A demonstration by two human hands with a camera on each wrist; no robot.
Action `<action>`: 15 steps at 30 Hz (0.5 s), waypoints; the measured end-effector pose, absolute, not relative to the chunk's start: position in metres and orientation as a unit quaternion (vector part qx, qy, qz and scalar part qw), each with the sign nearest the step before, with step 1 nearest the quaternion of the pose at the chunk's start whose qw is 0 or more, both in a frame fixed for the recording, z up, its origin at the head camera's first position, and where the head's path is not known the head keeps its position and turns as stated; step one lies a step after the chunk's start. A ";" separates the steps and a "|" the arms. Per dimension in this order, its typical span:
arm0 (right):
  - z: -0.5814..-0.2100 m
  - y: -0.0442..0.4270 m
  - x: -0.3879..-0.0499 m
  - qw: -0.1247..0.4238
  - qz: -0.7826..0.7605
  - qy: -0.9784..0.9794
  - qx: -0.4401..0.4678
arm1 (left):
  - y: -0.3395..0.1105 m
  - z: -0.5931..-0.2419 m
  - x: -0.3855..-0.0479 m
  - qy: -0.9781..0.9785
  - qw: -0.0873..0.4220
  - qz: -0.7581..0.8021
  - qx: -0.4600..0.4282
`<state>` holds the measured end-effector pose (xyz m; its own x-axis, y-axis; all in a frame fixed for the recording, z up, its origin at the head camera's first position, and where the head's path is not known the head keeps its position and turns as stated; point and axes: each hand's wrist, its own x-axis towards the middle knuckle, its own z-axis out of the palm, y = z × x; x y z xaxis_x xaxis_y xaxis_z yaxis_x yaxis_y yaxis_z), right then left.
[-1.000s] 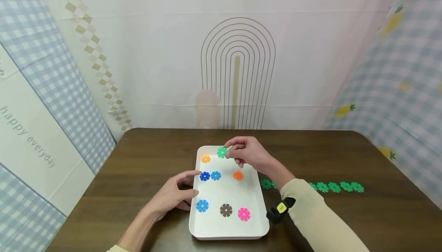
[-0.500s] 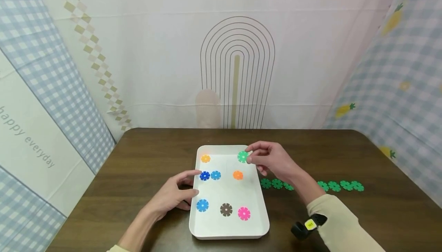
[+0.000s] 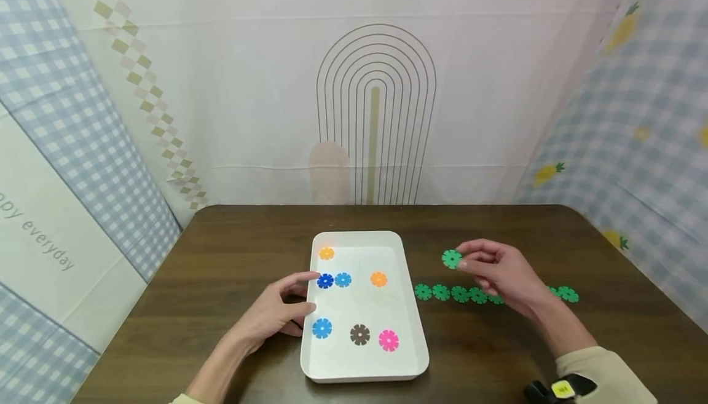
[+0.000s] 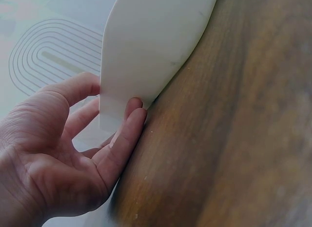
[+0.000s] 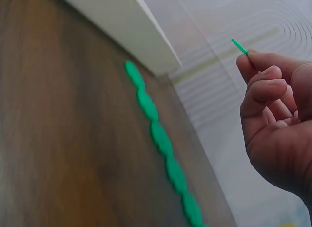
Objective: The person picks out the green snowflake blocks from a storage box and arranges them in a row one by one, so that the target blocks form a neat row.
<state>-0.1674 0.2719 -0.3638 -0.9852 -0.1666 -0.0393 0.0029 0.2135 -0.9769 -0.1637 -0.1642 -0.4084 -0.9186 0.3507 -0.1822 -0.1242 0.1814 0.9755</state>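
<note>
Over the table, to the right of the white tray point(image 3: 381, 364), my right hand point(image 3: 506, 272) pinches a green notched plastic disc point(image 3: 452, 259) between thumb and index finger. In the right wrist view the disc point(image 5: 239, 46) appears edge-on, raised above the tabletop. A row of green discs point(image 3: 440, 293) lies below that hand, partly hidden by it. My left hand point(image 3: 276, 308) holds the tray's left side. Thumb and index finger reach over the rim; in the left wrist view other fingers point(image 4: 127, 132) lie against the outer wall point(image 4: 151, 46).
Inside the tray lie a yellow-orange disc point(image 3: 327, 253), an orange disc point(image 3: 378, 279), a brown disc point(image 3: 360, 334), a pink disc point(image 3: 389, 340) and several blue discs point(image 3: 322, 328). A brown wooden table point(image 3: 249, 238) carries everything, with a patterned cloth point(image 3: 254, 115) behind it.
The right hand has carried the green disc from the tray's far end rightward, out over the table beyond the green row's left part. The left hand has stayed at the tray's side.
</note>
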 end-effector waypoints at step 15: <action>-0.387 0.343 -0.141 0.063 -0.679 0.731 -0.016 | -0.164 -0.406 -0.164 0.756 0.188 0.623 0.066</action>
<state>-0.1414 0.3432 -0.3872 -0.9915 -0.1097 -0.0706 0.0623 0.0765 -0.9951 -0.1636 -0.1635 -0.4057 -0.9208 0.3336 -0.2022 -0.1348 0.2144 0.9674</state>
